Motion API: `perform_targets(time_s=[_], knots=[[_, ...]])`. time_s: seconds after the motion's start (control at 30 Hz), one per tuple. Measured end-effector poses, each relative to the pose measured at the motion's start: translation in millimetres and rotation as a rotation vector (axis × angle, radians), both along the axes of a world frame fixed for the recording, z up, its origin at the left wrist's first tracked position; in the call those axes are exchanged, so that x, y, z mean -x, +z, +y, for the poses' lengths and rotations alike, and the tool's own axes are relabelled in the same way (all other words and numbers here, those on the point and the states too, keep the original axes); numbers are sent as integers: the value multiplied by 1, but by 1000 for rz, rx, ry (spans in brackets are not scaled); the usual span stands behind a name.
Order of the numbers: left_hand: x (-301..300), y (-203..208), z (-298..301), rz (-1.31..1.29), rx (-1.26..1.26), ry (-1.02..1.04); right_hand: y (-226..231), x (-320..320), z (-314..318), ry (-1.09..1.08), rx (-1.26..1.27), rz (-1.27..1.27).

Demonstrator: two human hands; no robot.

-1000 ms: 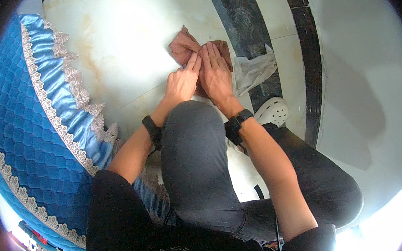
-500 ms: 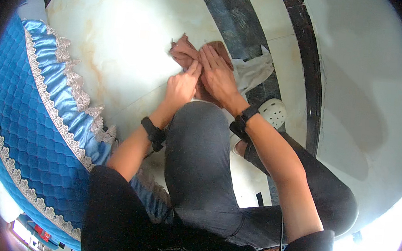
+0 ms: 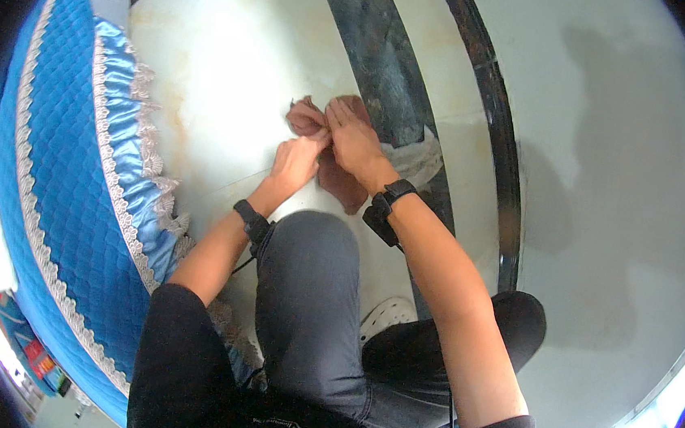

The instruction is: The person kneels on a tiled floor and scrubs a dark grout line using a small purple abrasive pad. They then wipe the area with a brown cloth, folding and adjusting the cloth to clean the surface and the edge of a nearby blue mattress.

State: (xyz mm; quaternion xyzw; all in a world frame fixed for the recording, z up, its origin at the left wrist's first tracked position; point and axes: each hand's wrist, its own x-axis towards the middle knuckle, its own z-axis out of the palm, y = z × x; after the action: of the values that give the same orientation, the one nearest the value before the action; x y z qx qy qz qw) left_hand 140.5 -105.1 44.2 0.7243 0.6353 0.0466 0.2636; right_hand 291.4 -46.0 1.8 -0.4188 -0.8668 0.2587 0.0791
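Note:
A reddish-brown cloth (image 3: 343,188) lies crumpled on the pale floor in front of my knee. My left hand (image 3: 296,161) pinches a gathered part of it, the fingertips partly hidden in the folds. Over the cloth's right side my right hand (image 3: 357,143) lies palm down with its fingers stretched out; what is under the palm is hidden. The two hands almost touch at the fingertips. Just right of my right hand rests a crumpled white cloth (image 3: 416,159), partly on the dark floor stripe.
A bed with a blue quilted cover (image 3: 65,124) and lace-edged frill (image 3: 147,160) stands on the left. A dark stripe (image 3: 374,37) crosses the pale tiles. The white wall (image 3: 607,172) rises on the right. A white clog (image 3: 388,314) is beside my bent knee.
My view has shifted, so the bed fills more of the left. More of the brown cloth shows below my hands. Both hands stay on it.

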Motion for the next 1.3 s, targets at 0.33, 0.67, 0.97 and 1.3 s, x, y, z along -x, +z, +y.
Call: perform_targets(time_s=[0.33, 0.67, 0.97, 1.3], knots=[[-40, -7, 17, 207, 39, 49, 30, 0, 118, 517, 287, -428], [-72, -10, -57, -63, 103, -64, -8, -95, -19, 424, 227, -106], [-39, 71, -114, -203, 264, 36, -19, -30, -81, -8, 410, 234], [-19, -4, -21, 26, 15, 202, -30, 40, 68, 251, -275, 319]])
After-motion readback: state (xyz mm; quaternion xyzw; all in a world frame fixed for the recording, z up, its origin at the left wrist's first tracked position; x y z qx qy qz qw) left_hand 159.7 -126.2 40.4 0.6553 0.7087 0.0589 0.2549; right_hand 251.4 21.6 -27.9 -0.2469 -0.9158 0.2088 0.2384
